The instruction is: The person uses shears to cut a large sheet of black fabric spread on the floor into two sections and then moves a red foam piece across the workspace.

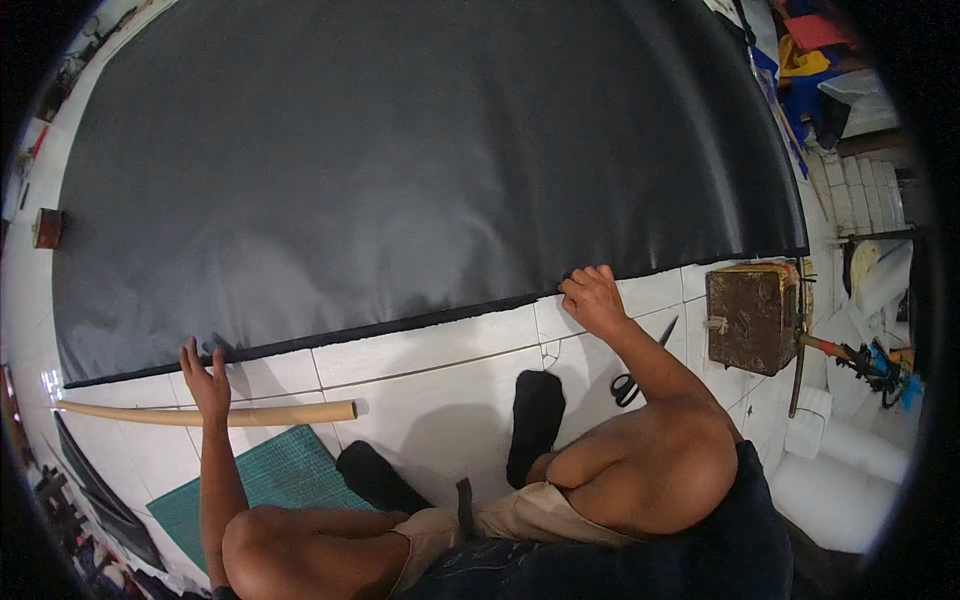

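Note:
A wide sheet of black, leather-like material (400, 170) lies spread over the tiled floor in front of me, its near edge running across the view. My left hand (206, 378) rests at that edge on the left, fingers apart and fingertips on the material. Farther right, my right hand (597, 302) has its fingers curled over the same edge, pinching it. Soft ripples and shiny creases show in the sheet, mostly toward its right side.
Near my left forearm lie a long cardboard tube (290, 412) and a green cutting mat (270, 475). Black scissors (626, 388) lie by my right forearm. A brown block (750, 318) stands at the sheet's right corner; a smaller one (48, 229) sits at its left edge. White rolls (830, 490) lie right.

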`<state>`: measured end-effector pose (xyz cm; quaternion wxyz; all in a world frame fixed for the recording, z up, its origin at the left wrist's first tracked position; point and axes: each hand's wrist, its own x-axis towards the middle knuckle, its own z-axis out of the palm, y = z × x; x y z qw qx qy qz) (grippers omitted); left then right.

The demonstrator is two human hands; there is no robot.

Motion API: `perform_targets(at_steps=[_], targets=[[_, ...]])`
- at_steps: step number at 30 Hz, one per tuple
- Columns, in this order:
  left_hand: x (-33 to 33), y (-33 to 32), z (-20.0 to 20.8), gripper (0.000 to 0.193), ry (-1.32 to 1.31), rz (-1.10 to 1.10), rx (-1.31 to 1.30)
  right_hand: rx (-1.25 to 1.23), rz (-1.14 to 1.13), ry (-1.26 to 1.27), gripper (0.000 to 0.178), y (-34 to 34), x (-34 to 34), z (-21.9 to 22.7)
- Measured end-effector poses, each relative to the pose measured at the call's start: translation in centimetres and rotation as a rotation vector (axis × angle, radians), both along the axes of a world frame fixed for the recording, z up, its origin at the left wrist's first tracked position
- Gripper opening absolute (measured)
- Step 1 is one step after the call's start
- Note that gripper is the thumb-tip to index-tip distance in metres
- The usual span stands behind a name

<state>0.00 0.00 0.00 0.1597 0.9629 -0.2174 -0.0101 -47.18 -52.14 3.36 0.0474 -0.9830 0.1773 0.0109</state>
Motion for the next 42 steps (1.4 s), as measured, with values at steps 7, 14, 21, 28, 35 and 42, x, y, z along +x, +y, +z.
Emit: perform_targets(at_steps=[7,14,21,28,35,42], targets=[[-0.4,-0.2,-1.8,0.074,0.106,0.031,0.199,0.030,0.099,0.057,0.008,-0.4,0.0,0.6],[-1.8,-1.9,-0.5,0.082,0.238,0.108,0.294,0.132,0.089,0.231,0.026,-1.3,1.8,1.6],[-1.9,-1.0,0.4,0.087,0.261,0.120,0.313,0.223,0.178,0.260,0.070,7.7,8.5,1.6],[-2.0,-2.1,1.8,0.084,0.225,0.127,0.302,0.320,0.106,0.214,0.065,8.5,5.4,0.3],[-6.5,2.3,3.6,0.069,0.014,0.912,0.073,0.278,0.044,-0.033,0.045,8.6,2.5,-0.8],[-6.6,10.1,0.0,0.058,0.188,1.028,-0.298,0.144,0.070,0.018,0.024,9.4,7.0,0.4]])
